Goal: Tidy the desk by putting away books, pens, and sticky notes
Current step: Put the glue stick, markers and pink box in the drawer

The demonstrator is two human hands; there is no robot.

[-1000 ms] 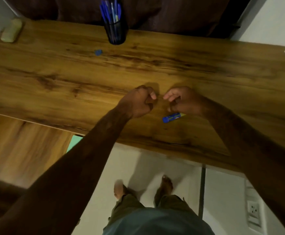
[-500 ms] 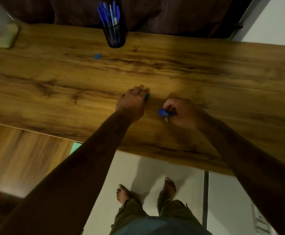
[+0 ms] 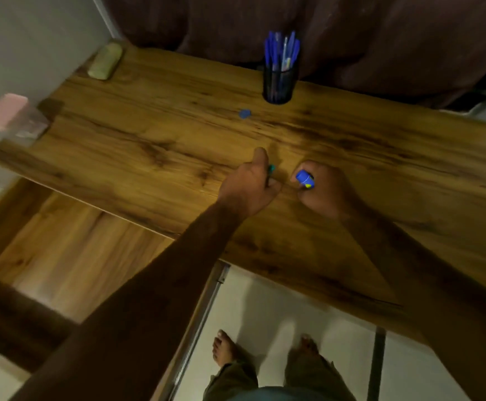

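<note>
The right hand (image 3: 327,188) is curling shut around a blue marker (image 3: 304,178), only its capped end poking out above the desk (image 3: 149,146). The left hand (image 3: 251,188) is closing on something teal (image 3: 271,169), mostly hidden and too blurred to identify.

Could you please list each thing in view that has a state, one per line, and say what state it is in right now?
left hand: closed on a small green-tipped item
right hand: closed on a blue and yellow tube
pen holder: upright, holding blue pens
small blue piece: lying loose on the desk
pale green block: lying at the desk's far left corner
</note>
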